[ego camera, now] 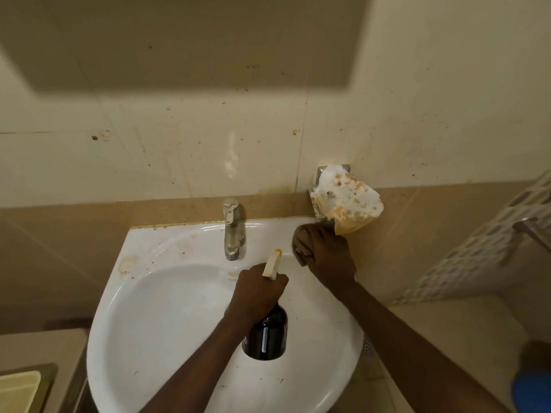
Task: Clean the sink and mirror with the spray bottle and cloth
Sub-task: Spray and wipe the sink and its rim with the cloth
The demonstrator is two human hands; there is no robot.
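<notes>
Cloth (301, 244), brownish and bunched up, is sitting under the fingers (316, 234) of the right hand (326, 253), which are curling down over it and pressing it onto the back right corner of the sink (167, 308), just to the right of the tap (233, 231). The left hand (258, 292) is hanging over the basin with its fingers (278, 283) wrapping tightly around the neck of the spray bottle (267, 330); the dark body is hanging below the fist and the pale nozzle with its yellow tip is pointing up toward the corner that is being wiped. Both forearms are reaching in from the lower edge of the view.

Outward from the hands, the rim is looking far from finished: a brownish ring stain is sitting on the left shoulder of the sink, dark specks are dotting the rim and the front of the bowl, and grime is running along the seam with the wall. Just beside the right hand, a stained, crumpled paper (346, 199) is hanging on a small metal wall fitting. The tiles above are carrying spots as well. Along the top of the view, the lower part of the mirror (185, 40) is showing, blurred, so its condition is hard to judge. By my reading the work is at an early stage of the sink, with most of the rim, the bowl and the whole mirror left to do
</notes>
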